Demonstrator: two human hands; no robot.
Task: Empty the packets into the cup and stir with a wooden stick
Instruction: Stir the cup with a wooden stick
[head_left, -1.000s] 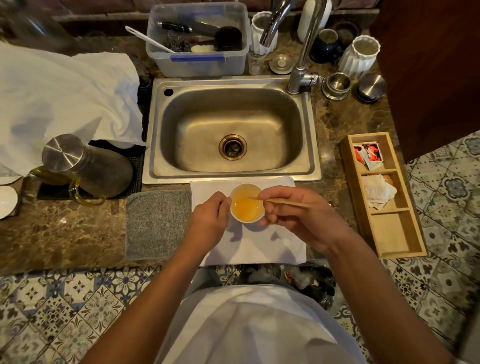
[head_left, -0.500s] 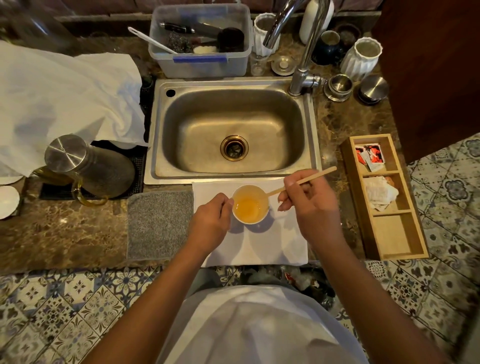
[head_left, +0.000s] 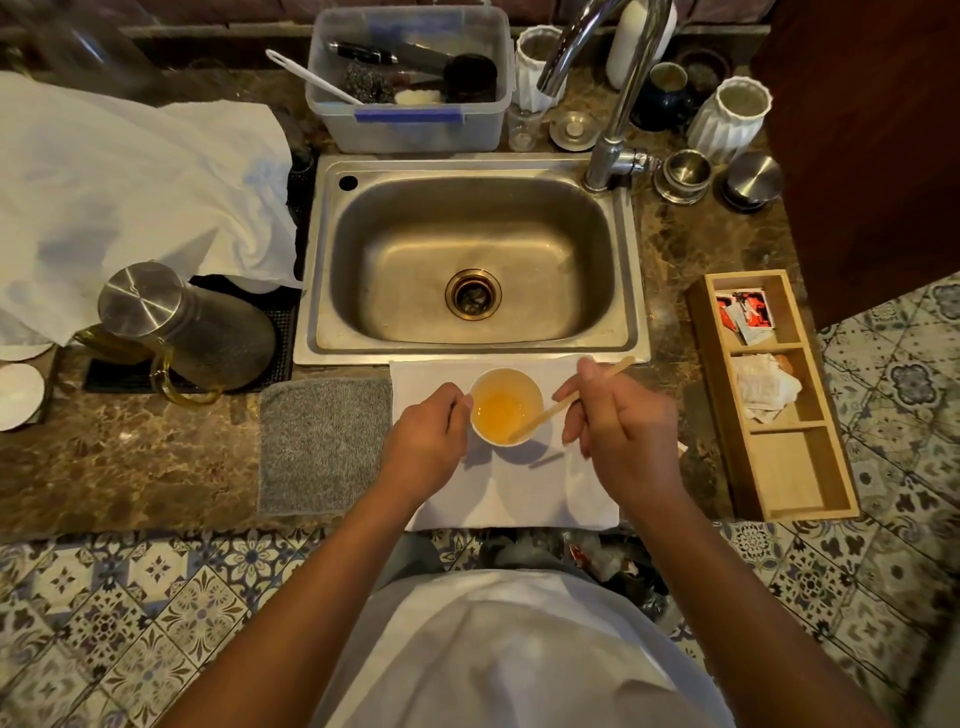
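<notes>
A small white cup (head_left: 525, 385) with amber liquid stands on a white napkin (head_left: 519, 488) in front of the sink. My left hand (head_left: 427, 441) grips the cup's left side. My right hand (head_left: 618, 421) pinches a wooden stick (head_left: 550, 413); the stick slants down to the left and its tip dips into the liquid near the cup's front wall. A wooden tray (head_left: 779, 483) at the right holds red-and-white packets (head_left: 745, 314) in its far compartment and crumpled opened packets (head_left: 763, 387) in the middle one.
The steel sink (head_left: 472, 260) with its tap (head_left: 610, 104) lies just behind the cup. A grey cloth (head_left: 322, 444) lies left of the napkin, a lidded glass jug (head_left: 187, 332) further left. A plastic tub (head_left: 410, 124) and jars stand along the back.
My right hand has turned the stick from lying flat over the cup to slanting upright, and its lower end now sits deeper in the liquid. My left hand has stayed on the cup.
</notes>
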